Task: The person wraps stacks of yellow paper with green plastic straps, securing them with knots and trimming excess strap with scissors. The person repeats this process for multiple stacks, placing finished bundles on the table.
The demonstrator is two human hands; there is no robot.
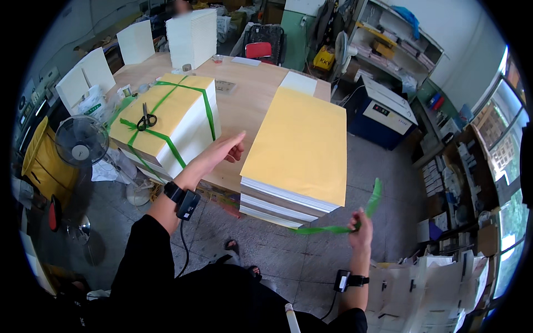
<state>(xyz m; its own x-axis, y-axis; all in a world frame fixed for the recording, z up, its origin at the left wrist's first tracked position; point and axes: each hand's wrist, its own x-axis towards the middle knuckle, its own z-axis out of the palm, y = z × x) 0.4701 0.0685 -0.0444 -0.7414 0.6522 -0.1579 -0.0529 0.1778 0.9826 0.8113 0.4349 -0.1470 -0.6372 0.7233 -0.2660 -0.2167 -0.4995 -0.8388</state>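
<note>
A tall stack of paper [297, 147] with a yellow top sheet sits at the near right part of the table. In my right hand [361, 228], off the stack's near right corner, is a green plastic strap [327, 229]. One end of the strap runs under the stack and the loose end sticks up past my fingers. Left of this stack, over the table, my left hand [226, 149] has loosely bent fingers and nothing visible in it. A second yellow-topped stack [183, 114], tied crosswise with green strap, stands to the left with black scissors [146, 118] on top.
White paper stacks [191, 39] stand along the table's far left side. A desk fan [81, 141] is at the left. To the right are a blue and white machine [383, 111] and shelves [461, 183]. White bundles [422, 291] lie at the lower right.
</note>
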